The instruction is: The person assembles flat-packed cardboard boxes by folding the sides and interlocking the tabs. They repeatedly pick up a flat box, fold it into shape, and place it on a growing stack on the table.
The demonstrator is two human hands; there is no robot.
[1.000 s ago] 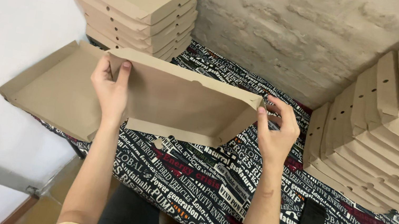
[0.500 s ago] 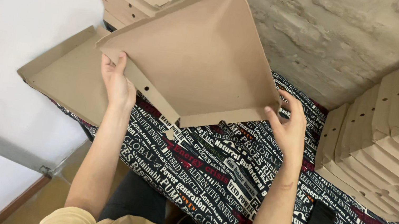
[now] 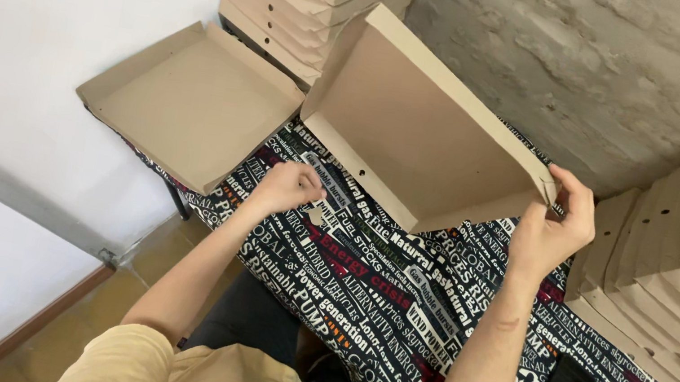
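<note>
Fingers of the right hand (image 3: pixel 555 225) pinch the corner of the tilted cardboard box half (image 3: pixel 409 125) at centre frame, above the printed tablecloth (image 3: pixel 394 309). Left hand (image 3: pixel 290 188), fingers curled together, rests on the cloth beside the open tray (image 3: pixel 190 104) at upper left.

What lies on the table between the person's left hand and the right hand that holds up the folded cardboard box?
In the head view, only bare printed tablecloth lies between the left hand and the right hand; the cardboard box tilts above it.

Brown cardboard box (image 3: pixel 409 129), black lettered tablecloth (image 3: pixel 394 309)
</note>
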